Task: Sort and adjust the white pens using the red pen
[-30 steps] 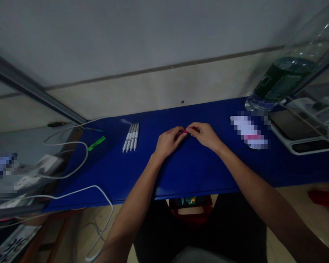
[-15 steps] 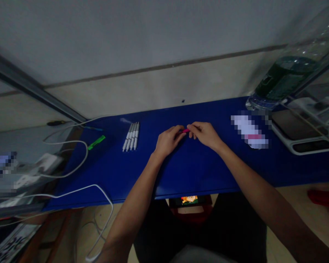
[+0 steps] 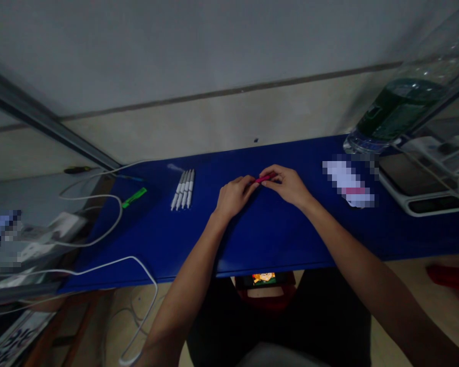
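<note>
The left hand [image 3: 233,198] and right hand [image 3: 286,186] pinch a slim pink object [image 3: 263,179] between them, one toward each end, over a blue tabletop [image 3: 263,229] — grey-and-white pens [image 3: 182,189] lying left of the grip, a green-labelled bottle [image 3: 392,112] off to its right — with a pale wall [image 3: 222,56] rising beyond it.
</note>
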{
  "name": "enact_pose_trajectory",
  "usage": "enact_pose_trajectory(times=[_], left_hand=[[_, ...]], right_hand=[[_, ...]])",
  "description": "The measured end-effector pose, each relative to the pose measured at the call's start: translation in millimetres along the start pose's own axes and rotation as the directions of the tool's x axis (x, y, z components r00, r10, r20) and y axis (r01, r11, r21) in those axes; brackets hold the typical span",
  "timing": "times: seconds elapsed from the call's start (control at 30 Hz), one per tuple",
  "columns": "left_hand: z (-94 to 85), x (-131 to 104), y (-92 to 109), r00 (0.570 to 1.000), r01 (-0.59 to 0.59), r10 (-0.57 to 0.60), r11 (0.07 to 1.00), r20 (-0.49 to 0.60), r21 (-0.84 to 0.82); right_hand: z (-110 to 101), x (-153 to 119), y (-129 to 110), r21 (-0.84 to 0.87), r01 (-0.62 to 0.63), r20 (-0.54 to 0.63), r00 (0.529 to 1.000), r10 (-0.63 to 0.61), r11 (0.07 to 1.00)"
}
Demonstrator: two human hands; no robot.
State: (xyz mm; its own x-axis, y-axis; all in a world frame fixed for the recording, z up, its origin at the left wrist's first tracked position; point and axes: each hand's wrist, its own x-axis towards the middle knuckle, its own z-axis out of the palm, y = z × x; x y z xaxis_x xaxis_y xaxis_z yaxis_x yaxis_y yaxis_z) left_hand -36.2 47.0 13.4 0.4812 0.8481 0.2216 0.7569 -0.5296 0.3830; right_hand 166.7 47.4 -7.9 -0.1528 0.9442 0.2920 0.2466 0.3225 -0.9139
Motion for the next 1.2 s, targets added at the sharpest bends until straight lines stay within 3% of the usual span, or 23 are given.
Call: enact_pose_trajectory(times=[0.37,0.57,0.8,1.03,1.2], left_hand=[[-3.9,-1,5,1.000,-0.019,0.019,0.999,0.007,0.026],[-5.8,-1,3,1.000,-0.007,0.005,0.992,0.015,0.124],[-4.3,-1,3,0.995,-0.088,0.084,0.993,0.046,0.076],[-3.8,-1,6,0.999,-0.035,0.034,0.996,0.015,0.085],[-2.2,-1,0,0.999,0.050,-0.048,0.995,-0.016,0.084]], right_hand=[[1,-1,0,0.060,-0.142,0.008,0.990,0.142,0.988],[-3,0,-9,0.155,-0.156,-0.100,0.980,0.173,0.975],[-3,0,-8,0.162,-0.148,-0.156,0.972,0.173,0.976],[0,-1,-9,0.138,-0.142,-0.071,0.986,0.153,0.980],[-4,-1,-10,0.121,-0.122,-0.088,0.987,0.133,0.985]])
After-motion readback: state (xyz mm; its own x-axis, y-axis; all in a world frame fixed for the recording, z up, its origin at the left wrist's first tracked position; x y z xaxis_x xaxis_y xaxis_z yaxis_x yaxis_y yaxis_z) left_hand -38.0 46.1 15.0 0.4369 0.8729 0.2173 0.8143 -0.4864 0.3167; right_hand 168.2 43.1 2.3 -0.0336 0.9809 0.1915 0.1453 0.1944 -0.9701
